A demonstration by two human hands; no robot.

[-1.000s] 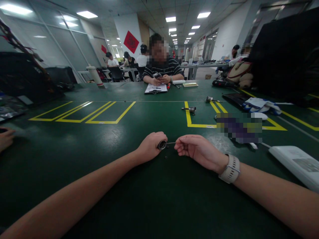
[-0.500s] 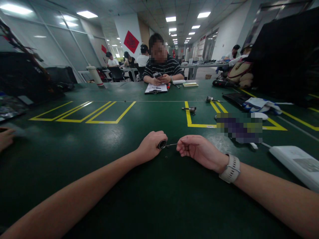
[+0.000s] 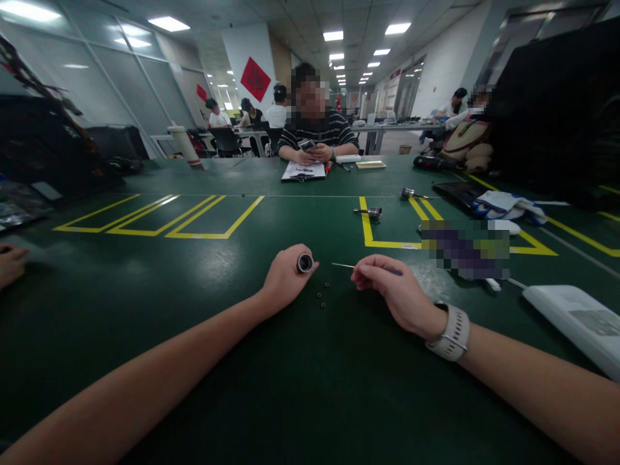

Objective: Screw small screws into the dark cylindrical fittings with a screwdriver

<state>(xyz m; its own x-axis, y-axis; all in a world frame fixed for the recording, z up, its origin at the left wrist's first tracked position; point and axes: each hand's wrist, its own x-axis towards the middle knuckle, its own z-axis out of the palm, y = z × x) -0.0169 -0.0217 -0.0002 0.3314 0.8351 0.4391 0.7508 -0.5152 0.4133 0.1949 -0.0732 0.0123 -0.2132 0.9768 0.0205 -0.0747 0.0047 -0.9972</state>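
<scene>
My left hand (image 3: 285, 279) is closed around a short hollow metal cylinder (image 3: 305, 263), its round open end facing me. In my right hand (image 3: 387, 284), which wears a pale watch strap (image 3: 450, 332), is a thin screwdriver (image 3: 343, 265). Its slim shaft points left toward the cylinder without touching it, and part of its dark handle shows over the hand. On the green table (image 3: 310, 387) between and just below the hands lie three tiny dark ring-like pieces (image 3: 319, 295).
Beyond my right hand lie two metal parts with shafts, the nearer one (image 3: 372, 212) beside yellow tape (image 3: 365, 226). A white device (image 3: 574, 323) and a cloth (image 3: 508, 205) are at right. Across the table a person (image 3: 317, 132) sits behind a clipboard (image 3: 303, 171). Another person's hand (image 3: 12, 261) shows at left.
The screwdriver has come out of the cylinder's mouth, and my right hand has turned, showing its handle. My left hand has shifted slightly left and up. A third small ring-like piece now shows on the table.
</scene>
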